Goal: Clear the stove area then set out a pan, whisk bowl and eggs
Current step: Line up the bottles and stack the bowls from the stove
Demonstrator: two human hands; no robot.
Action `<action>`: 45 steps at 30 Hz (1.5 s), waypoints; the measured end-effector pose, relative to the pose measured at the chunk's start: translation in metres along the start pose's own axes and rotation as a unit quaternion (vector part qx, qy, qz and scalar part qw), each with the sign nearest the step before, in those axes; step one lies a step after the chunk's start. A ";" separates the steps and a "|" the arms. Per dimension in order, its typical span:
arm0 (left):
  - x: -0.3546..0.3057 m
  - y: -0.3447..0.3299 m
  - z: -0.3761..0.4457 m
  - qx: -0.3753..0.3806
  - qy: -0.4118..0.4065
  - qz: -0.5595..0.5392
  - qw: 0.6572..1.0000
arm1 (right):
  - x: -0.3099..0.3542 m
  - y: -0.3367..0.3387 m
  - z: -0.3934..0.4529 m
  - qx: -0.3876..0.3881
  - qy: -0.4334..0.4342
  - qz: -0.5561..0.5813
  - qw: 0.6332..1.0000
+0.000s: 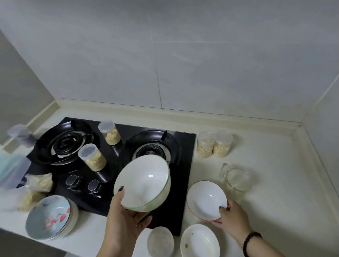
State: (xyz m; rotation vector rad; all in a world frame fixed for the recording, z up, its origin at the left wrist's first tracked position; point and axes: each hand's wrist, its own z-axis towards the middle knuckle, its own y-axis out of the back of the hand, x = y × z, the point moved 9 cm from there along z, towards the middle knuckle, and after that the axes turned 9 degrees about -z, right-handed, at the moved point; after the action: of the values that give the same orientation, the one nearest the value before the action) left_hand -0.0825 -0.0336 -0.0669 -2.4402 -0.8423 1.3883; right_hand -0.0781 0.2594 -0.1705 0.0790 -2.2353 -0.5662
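Left hand (124,217): fingers curled round the green-rimmed bowl (143,182), lifted over the stove (115,164).
Right hand (232,217): fingers pinching the red-rimmed bowl (205,199) on the counter (268,181).

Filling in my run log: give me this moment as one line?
left hand: holds green-rimmed bowl above stove | right hand: grips red-rimmed bowl | two jars still on stove

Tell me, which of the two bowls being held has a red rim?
The smaller bowl in the right hand, at the counter right of the stove. The larger bowl in the left hand has a greenish rim.
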 end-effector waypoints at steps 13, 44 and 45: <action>-0.026 0.020 -0.017 -0.080 -0.103 0.050 0.990 | 0.135 0.026 -0.065 0.007 0.170 0.014 0.985; -0.050 0.035 0.006 -0.068 -0.126 0.022 0.990 | 0.225 -0.103 -0.121 -0.079 0.463 -0.346 0.812; -0.048 0.038 0.005 -0.085 -0.124 0.012 0.989 | 0.223 -0.104 -0.122 -0.074 0.467 -0.329 0.818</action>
State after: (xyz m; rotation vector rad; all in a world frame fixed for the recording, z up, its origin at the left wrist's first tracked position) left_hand -0.0910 -0.0929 -0.0515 -2.4373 -1.0285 1.7208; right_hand -0.1514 0.0681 0.0118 0.8824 -1.1440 -0.8272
